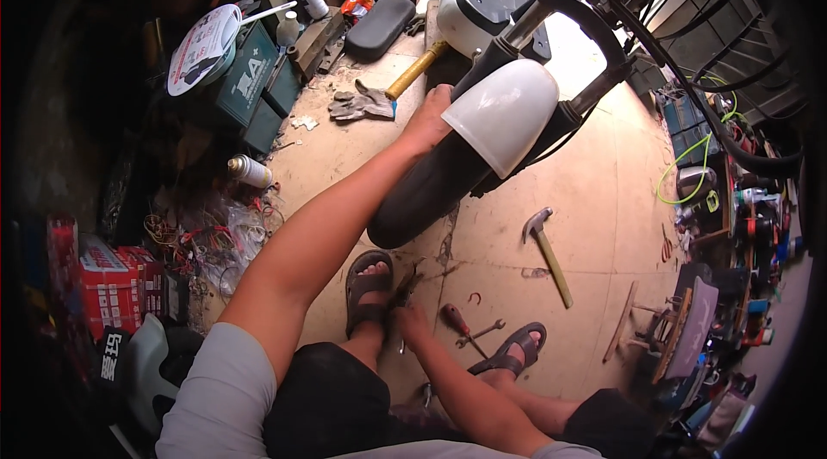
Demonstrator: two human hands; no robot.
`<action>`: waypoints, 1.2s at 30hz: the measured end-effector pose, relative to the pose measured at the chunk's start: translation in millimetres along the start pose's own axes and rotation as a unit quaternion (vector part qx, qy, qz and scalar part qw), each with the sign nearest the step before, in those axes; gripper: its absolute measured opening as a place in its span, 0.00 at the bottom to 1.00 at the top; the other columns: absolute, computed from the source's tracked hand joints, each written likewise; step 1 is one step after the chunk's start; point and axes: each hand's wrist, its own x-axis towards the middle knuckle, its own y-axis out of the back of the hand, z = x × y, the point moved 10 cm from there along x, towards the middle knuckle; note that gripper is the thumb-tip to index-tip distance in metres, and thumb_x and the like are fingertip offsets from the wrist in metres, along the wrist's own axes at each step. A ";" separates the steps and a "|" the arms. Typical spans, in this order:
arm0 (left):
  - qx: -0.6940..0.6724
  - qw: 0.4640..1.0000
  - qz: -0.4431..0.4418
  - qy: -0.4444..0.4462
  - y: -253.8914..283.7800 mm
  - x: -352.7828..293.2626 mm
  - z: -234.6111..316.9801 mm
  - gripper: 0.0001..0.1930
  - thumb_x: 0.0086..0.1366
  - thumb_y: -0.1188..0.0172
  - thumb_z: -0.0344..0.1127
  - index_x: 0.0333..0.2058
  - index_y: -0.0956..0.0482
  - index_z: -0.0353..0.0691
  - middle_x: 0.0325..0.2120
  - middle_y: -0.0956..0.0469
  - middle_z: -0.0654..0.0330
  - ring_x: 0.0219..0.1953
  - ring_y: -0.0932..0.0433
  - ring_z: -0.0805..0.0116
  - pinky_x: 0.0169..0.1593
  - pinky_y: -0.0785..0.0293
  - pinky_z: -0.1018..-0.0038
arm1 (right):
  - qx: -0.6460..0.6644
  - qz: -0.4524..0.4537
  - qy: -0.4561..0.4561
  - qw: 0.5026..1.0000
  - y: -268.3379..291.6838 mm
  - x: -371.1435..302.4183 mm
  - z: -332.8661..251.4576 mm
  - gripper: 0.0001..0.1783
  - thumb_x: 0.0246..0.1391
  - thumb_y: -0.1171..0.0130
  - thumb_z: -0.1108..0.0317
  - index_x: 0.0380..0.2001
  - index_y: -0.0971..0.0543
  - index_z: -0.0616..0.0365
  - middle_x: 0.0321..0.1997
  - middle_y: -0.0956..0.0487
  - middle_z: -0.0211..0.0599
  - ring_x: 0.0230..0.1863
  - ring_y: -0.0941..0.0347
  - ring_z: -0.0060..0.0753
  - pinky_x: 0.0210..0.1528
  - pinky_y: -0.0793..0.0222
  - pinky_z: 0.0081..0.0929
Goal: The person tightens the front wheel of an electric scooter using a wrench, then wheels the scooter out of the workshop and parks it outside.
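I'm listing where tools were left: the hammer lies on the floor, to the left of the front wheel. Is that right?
Not quite: the head view shows the hammer to the right of the front wheel, not the left. It does lie on the floor.

A black front tyre (pixel 412 205) slants beneath a glossy white mudguard (pixel 508 114), between the floor's (pixel 594 321) left and right edges; a slim silvery tool (pixel 402 345), mostly hidden, shows nearer the left edge.

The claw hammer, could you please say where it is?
In the head view, the hammer lies on the floor right of centre, below the white fender and above the right sandal.
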 end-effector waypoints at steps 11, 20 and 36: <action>0.026 0.999 -0.017 -0.009 -17.8 4.3 10.7 0.30 0.68 0.44 0.53 0.56 0.32 0.32 0.56 0.28 0.36 0.59 0.28 0.38 0.60 0.30 0.57 | 0.163 -0.021 -0.078 0.983 32.1 28.2 25.3 0.13 0.55 0.43 0.65 0.36 0.21 0.64 0.30 0.20 0.38 0.31 0.24 0.33 0.33 0.29 0.35; 0.078 0.997 -0.004 0.010 -6.1 0.7 9.1 0.30 0.68 0.42 0.50 0.58 0.33 0.32 0.57 0.29 0.36 0.60 0.28 0.38 0.61 0.29 0.55 | 0.401 0.077 -0.155 0.900 117.2 14.3 -112.5 0.14 0.61 0.44 0.64 0.42 0.22 0.64 0.38 0.20 0.44 0.38 0.23 0.39 0.41 0.22 0.40; 0.169 0.985 0.040 0.019 -3.6 -15.7 38.9 0.27 0.61 0.36 0.30 0.58 0.34 0.34 0.54 0.27 0.40 0.58 0.27 0.39 0.61 0.28 0.55 | 0.206 0.263 -0.042 0.941 151.9 31.5 -180.0 0.10 0.56 0.45 0.69 0.35 0.30 0.65 0.27 0.24 0.43 0.27 0.29 0.37 0.33 0.31 0.40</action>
